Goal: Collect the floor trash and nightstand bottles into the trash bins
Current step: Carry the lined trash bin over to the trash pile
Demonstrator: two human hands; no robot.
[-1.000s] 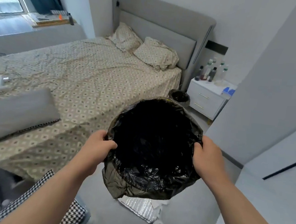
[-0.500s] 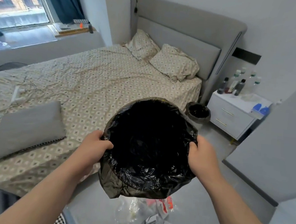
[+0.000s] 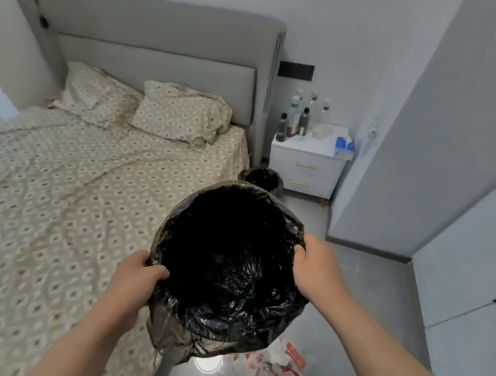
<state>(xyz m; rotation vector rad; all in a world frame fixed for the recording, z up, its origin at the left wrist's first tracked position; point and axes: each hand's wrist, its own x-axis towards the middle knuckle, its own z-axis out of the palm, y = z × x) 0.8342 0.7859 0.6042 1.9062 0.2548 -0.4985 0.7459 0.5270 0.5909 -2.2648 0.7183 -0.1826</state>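
Both hands' fingers clamp the lined trash bin (image 3: 227, 264) rim; floor trash (image 3: 277, 369) lies just below

We have a single view, from a camera worn on the head, looking forward and down. It sits close above a lined bin (image 3: 227, 264) at arm's length, with the bed (image 3: 74, 186) on the left and the nightstand (image 3: 306, 163) far right.

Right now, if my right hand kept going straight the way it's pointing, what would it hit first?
The right hand grips the bin's rim, pointing up-left across its opening. Going on, it would likely meet the far rim first, then perhaps the second bin; depth is unclear.
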